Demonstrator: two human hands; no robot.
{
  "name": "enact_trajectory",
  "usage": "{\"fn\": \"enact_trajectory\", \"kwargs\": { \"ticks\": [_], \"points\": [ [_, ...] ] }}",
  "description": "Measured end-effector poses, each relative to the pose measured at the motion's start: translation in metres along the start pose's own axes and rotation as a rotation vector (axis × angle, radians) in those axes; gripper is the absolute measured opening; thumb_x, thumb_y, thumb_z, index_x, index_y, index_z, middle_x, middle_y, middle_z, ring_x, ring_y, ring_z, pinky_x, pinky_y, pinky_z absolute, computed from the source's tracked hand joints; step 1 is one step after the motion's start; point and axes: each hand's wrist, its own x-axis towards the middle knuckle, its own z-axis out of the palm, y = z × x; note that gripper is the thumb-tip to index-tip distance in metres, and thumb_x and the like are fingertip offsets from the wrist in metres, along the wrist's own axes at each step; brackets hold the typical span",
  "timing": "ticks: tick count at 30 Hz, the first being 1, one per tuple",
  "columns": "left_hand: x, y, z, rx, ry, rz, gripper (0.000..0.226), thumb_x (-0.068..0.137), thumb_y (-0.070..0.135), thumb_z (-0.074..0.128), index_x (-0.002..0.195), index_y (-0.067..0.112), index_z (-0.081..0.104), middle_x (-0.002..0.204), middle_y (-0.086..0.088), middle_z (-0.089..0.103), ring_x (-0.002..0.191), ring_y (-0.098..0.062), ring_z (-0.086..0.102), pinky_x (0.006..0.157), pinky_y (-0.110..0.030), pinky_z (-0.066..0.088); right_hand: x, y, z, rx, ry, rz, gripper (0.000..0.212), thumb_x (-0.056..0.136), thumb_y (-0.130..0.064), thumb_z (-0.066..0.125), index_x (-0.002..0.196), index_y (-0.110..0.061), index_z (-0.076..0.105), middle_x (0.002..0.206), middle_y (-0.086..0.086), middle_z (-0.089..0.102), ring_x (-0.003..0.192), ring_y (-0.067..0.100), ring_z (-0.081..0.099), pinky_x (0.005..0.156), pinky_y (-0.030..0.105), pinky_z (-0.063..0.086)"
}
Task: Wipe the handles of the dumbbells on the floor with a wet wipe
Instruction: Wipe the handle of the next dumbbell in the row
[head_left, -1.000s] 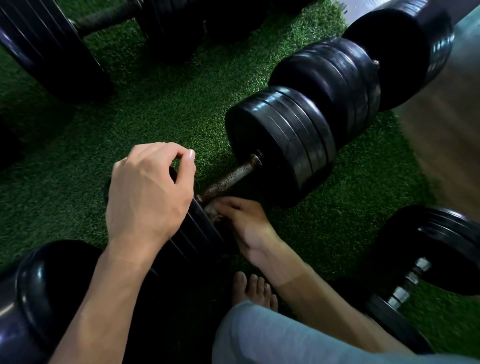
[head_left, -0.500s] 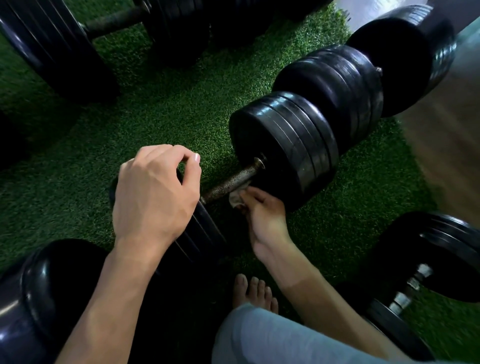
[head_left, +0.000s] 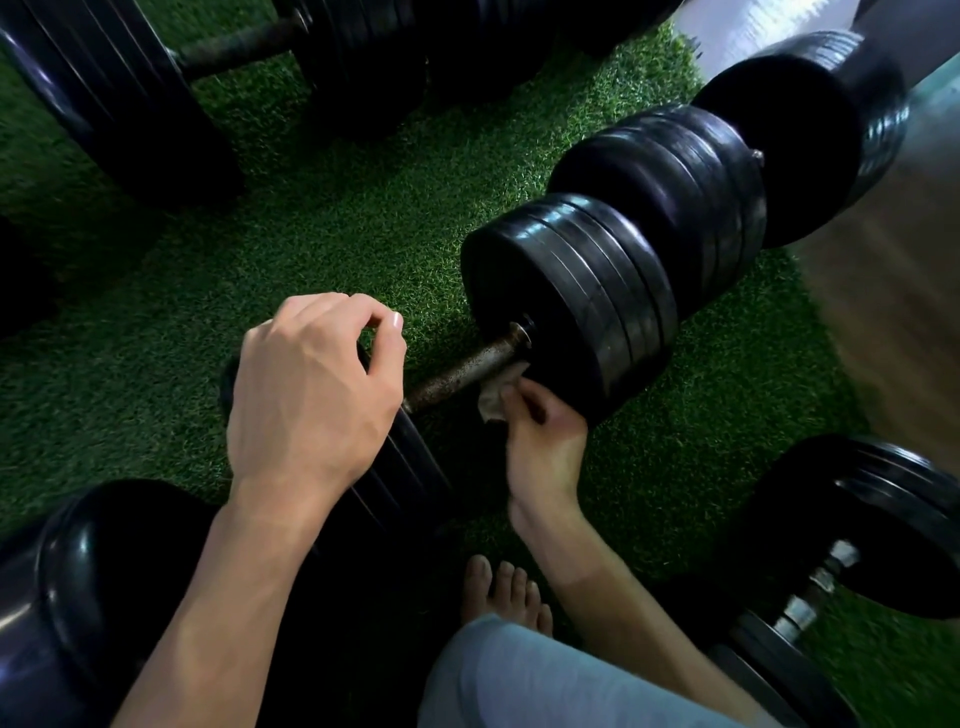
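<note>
Pinched in my right hand (head_left: 540, 441), the wet wipe (head_left: 497, 395) presses against the underside of the rusty handle (head_left: 462, 371) just beside the far plates (head_left: 566, 312), while my left hand (head_left: 311, 400) curls over the near plates (head_left: 410, 467), its fingertips loosely bent and apparently gripping nothing. My worry is that the dumbbell could roll on the green turf (head_left: 337, 249) toward my bare foot (head_left: 501, 592) if that steadying hand slips, or that the rough rust tears the wipe. Other dumbbells lie round about, one (head_left: 810, 597) near my right forearm.
</note>
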Motion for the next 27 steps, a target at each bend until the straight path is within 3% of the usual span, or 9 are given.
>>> {"fn": "enact_trajectory", "kwargs": {
  "ticks": [2,3,6,8,11,15,20,23,27],
  "points": [
    [0.000,0.000,0.001,0.004,0.000,0.006,0.024,0.100,0.032,0.053,0.093,0.020,0.072,0.096,0.005,0.071,0.107,-0.021,0.061,0.092,-0.045,0.046,0.009,-0.004,0.010,-0.008,-0.004,0.021,0.014,0.096,-0.009,0.062,0.100,-0.007,0.074,0.093,0.009,0.076,0.092,0.025,0.072,0.096,0.042,0.055],
    [0.000,0.000,0.001,0.005,0.003,0.006,0.024,0.100,0.032,0.052,0.092,0.020,0.072,0.096,0.005,0.071,0.106,-0.021,0.061,0.092,-0.045,0.046,0.009,-0.004,0.012,-0.005,-0.004,0.012,0.014,0.095,-0.009,0.061,0.098,-0.008,0.075,0.091,0.009,0.076,0.090,0.025,0.071,0.096,0.042,0.054],
    [0.000,-0.002,0.002,0.010,0.016,0.020,0.024,0.100,0.032,0.053,0.091,0.020,0.071,0.093,0.005,0.071,0.103,-0.022,0.061,0.090,-0.045,0.046,-0.003,0.000,-0.002,-0.008,0.026,-0.101,0.021,0.095,-0.007,0.063,0.088,-0.024,0.074,0.083,-0.004,0.075,0.083,0.010,0.068,0.086,0.024,0.055],
    [0.001,-0.004,0.003,0.016,0.026,0.024,0.024,0.100,0.032,0.052,0.091,0.021,0.071,0.093,0.006,0.070,0.103,-0.021,0.061,0.090,-0.044,0.044,-0.002,0.003,-0.004,0.042,0.018,-0.050,0.017,0.095,-0.005,0.063,0.093,-0.018,0.074,0.087,0.001,0.076,0.087,0.017,0.071,0.087,0.028,0.055],
    [0.001,-0.004,0.004,0.025,0.025,0.034,0.024,0.100,0.033,0.052,0.092,0.020,0.071,0.094,0.005,0.071,0.104,-0.021,0.060,0.090,-0.043,0.043,0.006,-0.006,0.009,0.133,-0.009,0.063,0.025,0.096,-0.001,0.059,0.082,-0.018,0.072,0.078,0.003,0.075,0.080,0.021,0.069,0.087,0.035,0.054],
    [0.002,-0.003,0.000,0.041,-0.040,0.049,0.023,0.100,0.036,0.052,0.096,0.025,0.073,0.102,0.008,0.071,0.112,-0.018,0.057,0.097,-0.044,0.039,-0.015,-0.014,-0.009,0.083,-0.067,-0.096,0.020,0.097,-0.005,0.060,0.096,-0.016,0.076,0.089,0.000,0.078,0.087,0.011,0.071,0.091,0.030,0.056],
    [0.030,0.004,-0.007,-0.023,-0.469,0.118,0.040,0.092,0.053,0.055,0.128,0.038,0.063,0.128,0.013,0.065,0.128,-0.012,0.053,0.116,-0.031,0.032,-0.021,-0.044,-0.020,0.048,-0.115,-0.297,0.017,0.095,-0.006,0.065,0.107,-0.011,0.076,0.097,-0.003,0.078,0.094,0.011,0.073,0.084,0.023,0.055],
    [0.055,0.025,-0.010,-0.376,-0.785,0.151,0.033,0.093,0.028,0.066,0.125,0.034,0.064,0.116,0.019,0.069,0.110,0.009,0.061,0.098,-0.006,0.043,-0.021,-0.059,-0.019,0.082,-0.161,-0.359,0.015,0.092,-0.006,0.070,0.105,-0.007,0.076,0.093,0.003,0.078,0.089,0.018,0.074,0.080,0.029,0.058],
    [0.080,0.026,0.000,-0.582,-0.932,0.126,0.019,0.085,0.019,0.074,0.104,0.017,0.077,0.101,-0.007,0.077,0.094,-0.014,0.073,0.084,-0.026,0.058,-0.024,-0.067,-0.022,0.072,-0.178,-0.358,0.015,0.091,-0.009,0.071,0.105,-0.008,0.075,0.092,0.003,0.078,0.088,0.016,0.075,0.079,0.032,0.060]
  ]
}}
